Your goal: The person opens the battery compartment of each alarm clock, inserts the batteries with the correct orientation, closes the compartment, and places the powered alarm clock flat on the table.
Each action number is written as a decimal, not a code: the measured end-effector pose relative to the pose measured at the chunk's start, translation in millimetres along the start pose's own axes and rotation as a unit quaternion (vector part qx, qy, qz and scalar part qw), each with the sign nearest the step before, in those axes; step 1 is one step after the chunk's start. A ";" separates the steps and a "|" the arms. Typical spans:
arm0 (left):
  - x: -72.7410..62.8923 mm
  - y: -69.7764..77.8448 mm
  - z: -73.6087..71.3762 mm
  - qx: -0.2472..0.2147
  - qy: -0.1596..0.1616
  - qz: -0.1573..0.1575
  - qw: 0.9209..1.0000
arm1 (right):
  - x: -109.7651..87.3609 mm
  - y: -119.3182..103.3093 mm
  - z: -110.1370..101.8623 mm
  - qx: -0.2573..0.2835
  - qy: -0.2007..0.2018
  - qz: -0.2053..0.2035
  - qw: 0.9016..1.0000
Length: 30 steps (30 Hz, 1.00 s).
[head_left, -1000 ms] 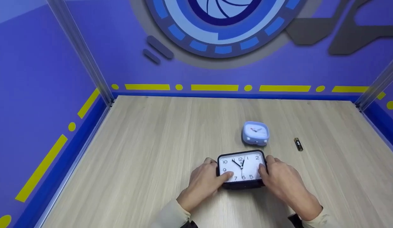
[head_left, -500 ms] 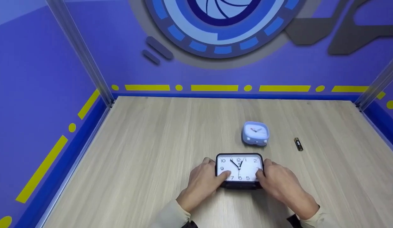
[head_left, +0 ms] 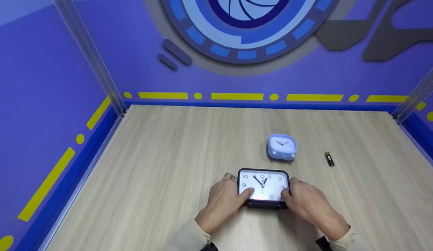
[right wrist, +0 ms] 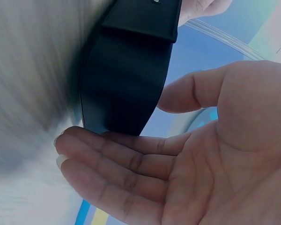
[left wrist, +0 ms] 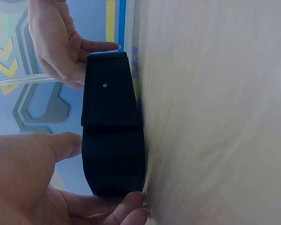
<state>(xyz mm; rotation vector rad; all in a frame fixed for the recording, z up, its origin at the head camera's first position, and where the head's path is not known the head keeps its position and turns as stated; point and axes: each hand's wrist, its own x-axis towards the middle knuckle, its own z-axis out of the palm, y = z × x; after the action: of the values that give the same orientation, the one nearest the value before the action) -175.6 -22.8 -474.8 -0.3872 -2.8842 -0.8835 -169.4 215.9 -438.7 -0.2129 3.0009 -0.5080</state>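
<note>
Both hands grip a black rectangular alarm clock [head_left: 263,186] with a white dial, face up and close to the tabletop. My left hand [head_left: 225,193] holds its left side, thumb on the dial's lower left corner. On the opposite side my right hand [head_left: 307,198] holds it with the thumb over the dial's right edge. In the left wrist view the clock's dark casing [left wrist: 111,117] stands between thumb and fingers. The right wrist view has the fingers [right wrist: 117,173] under the casing's end and the thumb against its face side.
A small light-blue alarm clock [head_left: 282,147] lies just beyond the black one. Farther right is a black battery with a gold-coloured end [head_left: 329,159]. Blue-purple printed panels [head_left: 202,82] wall the wooden tabletop [head_left: 167,146] at the back and sides.
The black clock has shifted slightly left and turned a little clockwise, its top edge nearer to the person. The right hand has moved slightly left with it; the left hand has barely moved.
</note>
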 end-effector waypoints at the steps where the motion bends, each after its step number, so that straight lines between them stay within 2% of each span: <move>1: 0.0 -0.1 0.1 0.002 0.002 0.002 1.000 | 0.1 0.0 0.4 0.000 -0.001 0.001 1.000; 9: -0.1 -0.4 1.4 0.015 0.015 0.010 1.000 | 0.5 0.1 1.5 -0.006 0.000 -0.001 1.000; 19: -0.3 0.8 -0.7 0.019 0.009 -0.006 1.000 | 1.8 4.4 2.9 -0.020 0.009 -0.024 0.999; 25: 0.2 -1.9 -6.9 0.006 0.010 -0.012 1.000 | 2.5 5.6 1.5 -0.033 -0.010 -0.025 0.999; 30: 0.9 -2.1 -8.7 0.011 0.013 -0.004 1.000 | 2.7 5.4 1.0 -0.041 -0.015 -0.024 0.999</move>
<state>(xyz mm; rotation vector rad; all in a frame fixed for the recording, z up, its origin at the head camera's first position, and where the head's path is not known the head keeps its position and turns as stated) -176.9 -29.2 -468.6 -0.3615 -2.8715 -0.8509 -172.6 220.2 -441.6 -0.2975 2.9965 -0.3830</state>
